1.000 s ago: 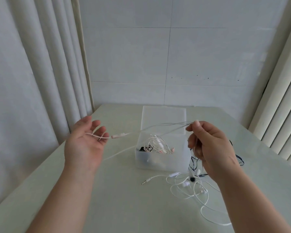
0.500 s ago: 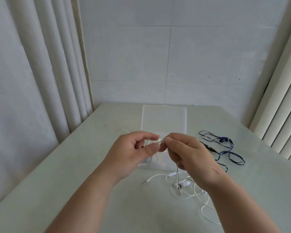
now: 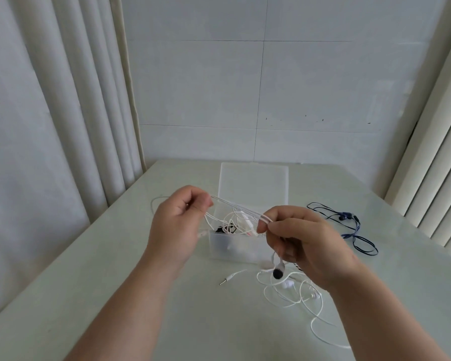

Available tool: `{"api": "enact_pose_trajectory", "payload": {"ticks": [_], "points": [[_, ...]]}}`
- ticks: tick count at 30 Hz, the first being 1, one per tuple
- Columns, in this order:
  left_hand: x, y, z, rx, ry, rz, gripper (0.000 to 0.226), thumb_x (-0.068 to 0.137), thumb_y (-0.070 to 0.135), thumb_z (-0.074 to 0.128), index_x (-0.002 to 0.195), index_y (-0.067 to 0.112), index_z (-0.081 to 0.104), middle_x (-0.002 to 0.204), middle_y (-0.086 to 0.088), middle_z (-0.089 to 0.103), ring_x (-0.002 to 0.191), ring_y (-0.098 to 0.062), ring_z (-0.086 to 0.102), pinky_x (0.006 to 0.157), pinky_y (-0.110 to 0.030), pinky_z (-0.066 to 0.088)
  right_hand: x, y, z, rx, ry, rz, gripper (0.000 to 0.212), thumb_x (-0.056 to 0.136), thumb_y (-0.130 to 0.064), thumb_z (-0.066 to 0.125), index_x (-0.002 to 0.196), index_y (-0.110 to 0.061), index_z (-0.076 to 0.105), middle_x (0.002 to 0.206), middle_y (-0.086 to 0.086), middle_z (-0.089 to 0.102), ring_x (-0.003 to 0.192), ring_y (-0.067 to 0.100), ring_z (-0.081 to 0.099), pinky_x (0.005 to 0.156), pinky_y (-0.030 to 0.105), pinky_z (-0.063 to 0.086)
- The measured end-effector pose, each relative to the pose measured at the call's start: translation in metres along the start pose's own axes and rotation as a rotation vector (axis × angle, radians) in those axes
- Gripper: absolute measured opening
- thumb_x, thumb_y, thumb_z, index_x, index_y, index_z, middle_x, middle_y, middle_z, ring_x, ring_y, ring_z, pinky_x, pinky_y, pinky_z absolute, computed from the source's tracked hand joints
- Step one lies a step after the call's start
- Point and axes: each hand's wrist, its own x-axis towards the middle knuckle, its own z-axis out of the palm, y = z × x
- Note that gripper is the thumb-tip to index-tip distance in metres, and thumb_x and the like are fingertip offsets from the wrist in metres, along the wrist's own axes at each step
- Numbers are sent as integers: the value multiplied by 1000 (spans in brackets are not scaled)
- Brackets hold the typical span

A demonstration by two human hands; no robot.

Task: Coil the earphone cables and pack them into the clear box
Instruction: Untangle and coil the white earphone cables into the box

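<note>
Both hands are raised above the pale tabletop (image 3: 115,295), stretching a bundle of white cable strands (image 3: 241,211) taut between them. The left hand (image 3: 177,227) is closed, thumb and fingers pinching the far-left end of the strands; the right hand (image 3: 305,246) is closed too, pinching the near-right end at its fingertips — a dark-tipped earbud (image 3: 278,272) dangles below its palm. Just beyond the hands stands the clear box (image 3: 235,248), its lid (image 3: 254,183) lying open on the far side; inside it is a loose tangle of white earphones with some dark and pink parts. On the tabletop near the box's right corner lies another white earphone cable (image 3: 292,295) in loose loops, its plug (image 3: 227,279) pointing left. A dark blue earphone cable (image 3: 354,230) lies to the right, well apart from the box.
</note>
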Motion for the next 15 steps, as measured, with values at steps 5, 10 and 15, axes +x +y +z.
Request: {"api": "enact_pose_trajectory", "payload": {"ticks": [5,10,15], "points": [[6,-4,-4,-43,184,-45,24,91,26,58,69,28,64,44,14,38,50,-13,33,48,-21,35,2,3,-6,-3,20,31,17,78,-22,61,74,-9,72,51,5,52,48,13,39,51,25,27],[8,-5,-6,-54,232,-67,18,83,40,57,70,30,66,43,14,40,50,-14,33,55,-29,31,3,3,1,17,38,51,19,91,-15,61,78,-12,74,55,4,53,48,13,32,49,24,23],[7,-6,-5,94,111,-144,12,88,28,67,76,26,67,59,8,47,44,-6,35,45,-22,32,4,2,4,69,77,49,26,92,-16,59,71,-17,74,57,5,52,49,14,28,53,31,13]]}}
